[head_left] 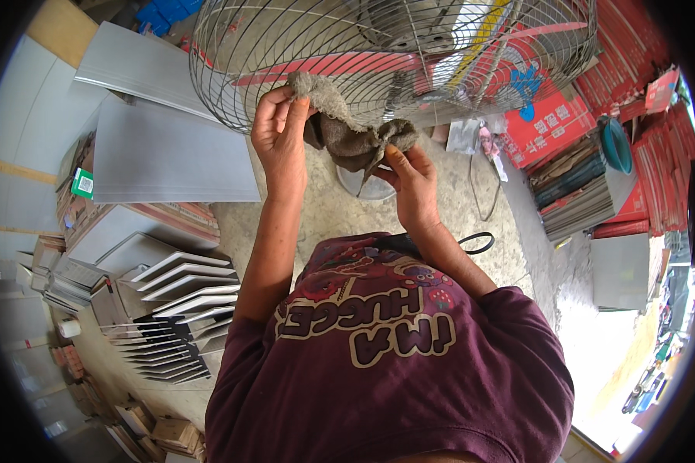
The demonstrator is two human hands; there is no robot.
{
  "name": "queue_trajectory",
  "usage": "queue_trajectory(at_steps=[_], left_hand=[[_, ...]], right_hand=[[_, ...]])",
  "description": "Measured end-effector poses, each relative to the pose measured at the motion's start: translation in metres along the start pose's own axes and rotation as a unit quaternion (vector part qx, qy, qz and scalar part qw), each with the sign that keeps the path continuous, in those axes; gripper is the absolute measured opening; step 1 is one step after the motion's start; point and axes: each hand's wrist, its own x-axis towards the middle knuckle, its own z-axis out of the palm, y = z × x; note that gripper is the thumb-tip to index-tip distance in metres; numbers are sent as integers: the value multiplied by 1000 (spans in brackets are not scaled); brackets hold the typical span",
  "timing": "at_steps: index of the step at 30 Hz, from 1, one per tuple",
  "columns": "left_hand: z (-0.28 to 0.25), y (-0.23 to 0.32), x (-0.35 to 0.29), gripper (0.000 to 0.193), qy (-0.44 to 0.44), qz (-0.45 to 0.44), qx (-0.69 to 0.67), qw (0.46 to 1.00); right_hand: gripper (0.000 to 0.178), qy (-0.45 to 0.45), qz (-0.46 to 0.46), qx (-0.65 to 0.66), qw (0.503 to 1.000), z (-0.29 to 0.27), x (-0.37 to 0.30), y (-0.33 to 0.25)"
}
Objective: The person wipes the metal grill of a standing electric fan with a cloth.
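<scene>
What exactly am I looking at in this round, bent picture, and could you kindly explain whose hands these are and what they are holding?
There is no machine here: the picture comes from a wide fisheye camera worn on a person's head, looking down. That is why the edges curve and the person's own maroon shirt fills the bottom.

Both forearms rise from the lower edge. The left hand and the right hand each grip an end of a dirty grey-brown rag, held up against the wire grille of a large fan. The fan's red blades show behind the wires.

Around the person is a concrete floor. On the left lie stacks of grey tiles, some stood in a rack. On the right are red cartons, more stacked boards, and a loose black cable on the floor.
</scene>
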Motion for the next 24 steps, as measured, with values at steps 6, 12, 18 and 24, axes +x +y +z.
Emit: queue_trajectory(at_steps=[6, 12, 18, 24], left_hand=[[-27, -24, -5, 11, 71, -43, -2, 997], [-56, -51, -14, 12, 124, -97, 9, 988], [-51, -34, -14, 13, 139, -101, 24, 985], [-16, 11, -2, 14, 102, -74, -30, 992]], right_hand=[[20, 5, 3, -2, 1000, -1, 0, 1], [19, 2, 7, -8, 1000, 0, 1, 3], [19, 7, 8, -10, 1000, 2, 2, 4], [20, 7, 7, -4, 1000, 4, 3, 4]])
